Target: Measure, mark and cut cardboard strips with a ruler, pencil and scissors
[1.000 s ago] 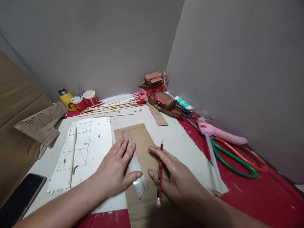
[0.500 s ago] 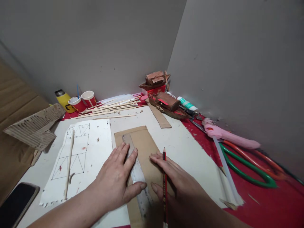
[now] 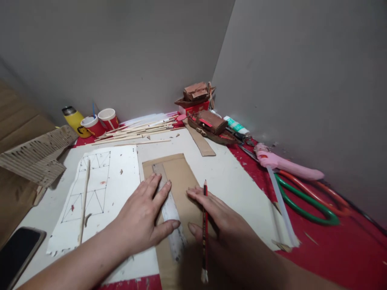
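Observation:
My left hand (image 3: 145, 213) lies with spread fingers on a clear ruler (image 3: 169, 209), pressing it onto a piece of brown cardboard (image 3: 184, 177). The ruler runs lengthwise along the cardboard's left side. At the cardboard's right edge is my right hand (image 3: 219, 217), fingertips touching the surface, with a red and black pencil (image 3: 205, 237) held in it. The pencil's point faces away from me; where the fingers grip it is partly hidden. Left of my hands is a white sheet (image 3: 121, 193) with drawn truss lines, a thin wooden stick (image 3: 85, 197) lying over it.
Several thin sticks (image 3: 136, 133) lie at the back, beside two red cups (image 3: 109, 119) and a yellow bottle (image 3: 74, 121). Brown model boats (image 3: 211, 123) stand back right. A pink glue gun (image 3: 287, 165) and green-orange scissors (image 3: 305, 205) are at right, a phone (image 3: 21, 253) at left.
The whole view has shifted slightly, so things appear a little higher and further left. My hands, the ruler and the pencil keep nearly the same places on the cardboard.

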`<state>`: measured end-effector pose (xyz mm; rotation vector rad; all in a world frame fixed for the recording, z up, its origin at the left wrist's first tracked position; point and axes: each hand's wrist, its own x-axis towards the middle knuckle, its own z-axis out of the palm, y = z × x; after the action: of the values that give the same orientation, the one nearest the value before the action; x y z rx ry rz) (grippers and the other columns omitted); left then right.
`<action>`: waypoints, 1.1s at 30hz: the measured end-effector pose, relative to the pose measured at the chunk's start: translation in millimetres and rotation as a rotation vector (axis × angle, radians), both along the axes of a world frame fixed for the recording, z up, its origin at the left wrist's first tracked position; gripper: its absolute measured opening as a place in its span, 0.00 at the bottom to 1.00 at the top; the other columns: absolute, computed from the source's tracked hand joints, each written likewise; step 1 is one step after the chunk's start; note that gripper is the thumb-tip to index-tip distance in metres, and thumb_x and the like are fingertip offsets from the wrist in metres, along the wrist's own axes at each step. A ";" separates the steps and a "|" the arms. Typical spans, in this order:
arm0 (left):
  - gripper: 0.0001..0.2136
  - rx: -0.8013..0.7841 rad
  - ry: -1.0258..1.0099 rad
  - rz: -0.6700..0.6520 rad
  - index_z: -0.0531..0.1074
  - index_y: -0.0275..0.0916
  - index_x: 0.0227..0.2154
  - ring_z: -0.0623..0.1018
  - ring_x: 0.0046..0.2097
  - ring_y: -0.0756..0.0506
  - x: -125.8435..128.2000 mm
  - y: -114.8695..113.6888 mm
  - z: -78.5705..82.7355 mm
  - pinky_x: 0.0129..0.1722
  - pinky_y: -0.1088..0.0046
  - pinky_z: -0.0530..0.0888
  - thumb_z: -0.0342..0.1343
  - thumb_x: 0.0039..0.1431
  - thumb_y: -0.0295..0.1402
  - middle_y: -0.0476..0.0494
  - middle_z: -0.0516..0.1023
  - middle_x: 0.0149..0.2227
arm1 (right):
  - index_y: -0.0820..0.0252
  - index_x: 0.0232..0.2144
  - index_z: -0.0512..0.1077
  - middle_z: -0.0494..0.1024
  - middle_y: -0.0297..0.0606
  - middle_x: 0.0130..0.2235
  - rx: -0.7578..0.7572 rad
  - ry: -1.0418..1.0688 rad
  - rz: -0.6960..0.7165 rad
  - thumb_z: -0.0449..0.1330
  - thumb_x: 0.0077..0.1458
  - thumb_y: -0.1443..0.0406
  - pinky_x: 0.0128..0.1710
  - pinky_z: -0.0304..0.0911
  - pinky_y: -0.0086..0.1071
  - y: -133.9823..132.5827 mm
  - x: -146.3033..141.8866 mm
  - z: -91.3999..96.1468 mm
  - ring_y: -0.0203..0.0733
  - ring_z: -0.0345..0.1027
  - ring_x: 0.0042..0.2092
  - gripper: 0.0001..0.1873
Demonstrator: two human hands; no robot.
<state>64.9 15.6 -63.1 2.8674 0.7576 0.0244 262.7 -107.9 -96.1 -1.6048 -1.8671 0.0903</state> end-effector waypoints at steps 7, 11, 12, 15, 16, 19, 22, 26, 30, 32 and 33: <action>0.39 0.058 0.010 -0.042 0.55 0.29 0.67 0.54 0.69 0.26 3.6 2.8 1.5 0.64 0.46 0.60 0.46 0.63 0.56 0.19 0.51 0.69 | 0.61 0.60 0.64 0.74 0.51 0.59 -0.203 0.309 -0.034 0.55 0.64 0.62 0.59 0.65 0.47 2.5 4.8 26.7 0.52 0.69 0.59 0.24; 0.40 0.070 0.041 -0.049 0.54 0.27 0.67 0.53 0.69 0.26 3.6 1.1 2.9 0.65 0.48 0.57 0.45 0.64 0.56 0.18 0.51 0.69 | 0.55 0.59 0.67 0.77 0.45 0.56 -0.204 0.608 -0.108 0.52 0.67 0.55 0.58 0.67 0.45 -2.4 3.2 34.7 0.49 0.71 0.57 0.22; 0.40 0.071 0.051 -0.048 0.53 0.26 0.67 0.53 0.69 0.25 3.6 0.6 3.2 0.65 0.48 0.57 0.45 0.64 0.55 0.18 0.50 0.69 | 0.54 0.59 0.68 0.78 0.43 0.54 -0.193 0.685 -0.106 0.51 0.67 0.52 0.56 0.68 0.43 -4.2 2.3 36.7 0.48 0.73 0.55 0.23; 0.41 0.073 0.074 -0.040 0.51 0.26 0.68 0.52 0.69 0.25 3.3 -0.3 3.6 0.65 0.48 0.56 0.45 0.64 0.56 0.18 0.49 0.69 | 0.54 0.53 0.74 0.82 0.41 0.45 -0.142 0.839 -0.106 0.51 0.64 0.45 0.47 0.74 0.39 -8.5 -0.2 43.8 0.46 0.78 0.45 0.27; 0.41 0.075 0.078 -0.039 0.51 0.26 0.68 0.52 0.69 0.25 3.1 -0.3 3.6 0.65 0.48 0.55 0.45 0.64 0.56 0.18 0.49 0.69 | 0.55 0.49 0.76 0.82 0.41 0.41 -0.126 0.860 -0.111 0.51 0.63 0.42 0.44 0.75 0.38 -9.3 -1.0 46.4 0.45 0.79 0.41 0.29; 0.41 0.081 0.083 -0.042 0.51 0.27 0.68 0.52 0.69 0.26 2.4 0.0 3.6 0.65 0.50 0.55 0.45 0.64 0.56 0.18 0.49 0.69 | 0.57 0.38 0.79 0.80 0.38 0.30 -0.124 0.882 -0.118 0.52 0.60 0.40 0.37 0.74 0.35 -11.9 -4.1 54.1 0.42 0.77 0.34 0.30; 0.40 0.078 0.075 -0.047 0.51 0.27 0.68 0.52 0.69 0.26 1.8 0.5 3.8 0.65 0.50 0.56 0.44 0.64 0.55 0.19 0.48 0.70 | 0.58 0.33 0.77 0.79 0.36 0.25 -0.230 0.944 -0.110 0.61 0.56 0.45 0.30 0.73 0.32 -18.2 -10.0 58.9 0.40 0.76 0.29 0.22; 0.40 0.076 0.082 -0.044 0.51 0.27 0.68 0.52 0.69 0.26 1.9 0.3 4.2 0.65 0.50 0.56 0.44 0.64 0.55 0.19 0.48 0.70 | 0.59 0.32 0.75 0.81 0.37 0.26 -0.362 1.045 -0.083 0.64 0.54 0.55 0.29 0.72 0.29 -33.0 -19.8 56.6 0.38 0.76 0.28 0.12; 0.40 0.083 0.089 -0.043 0.51 0.27 0.68 0.52 0.69 0.26 2.9 -0.4 4.4 0.65 0.50 0.56 0.44 0.64 0.55 0.20 0.48 0.70 | 0.58 0.31 0.71 0.80 0.36 0.26 -0.392 1.094 -0.145 0.64 0.54 0.57 0.30 0.73 0.29 -44.0 -26.5 47.9 0.37 0.76 0.28 0.10; 0.40 0.085 0.088 -0.042 0.50 0.27 0.68 0.52 0.69 0.26 3.3 -0.4 4.2 0.65 0.50 0.56 0.44 0.64 0.55 0.21 0.48 0.70 | 0.57 0.29 0.69 0.79 0.35 0.24 -0.424 1.104 -0.195 0.64 0.53 0.56 0.29 0.72 0.30 -46.1 -29.2 43.4 0.38 0.76 0.27 0.13; 0.40 0.086 0.087 -0.043 0.50 0.27 0.68 0.52 0.69 0.26 3.4 -0.4 4.1 0.65 0.50 0.56 0.45 0.64 0.54 0.21 0.48 0.70 | 0.57 0.28 0.68 0.79 0.35 0.24 -0.431 1.106 -0.210 0.65 0.52 0.55 0.28 0.72 0.30 -46.7 -30.5 41.3 0.38 0.76 0.27 0.14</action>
<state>68.3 15.2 -59.0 2.9824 0.7280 -0.0757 232.2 -154.6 -54.7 -1.4982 -0.8330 1.1007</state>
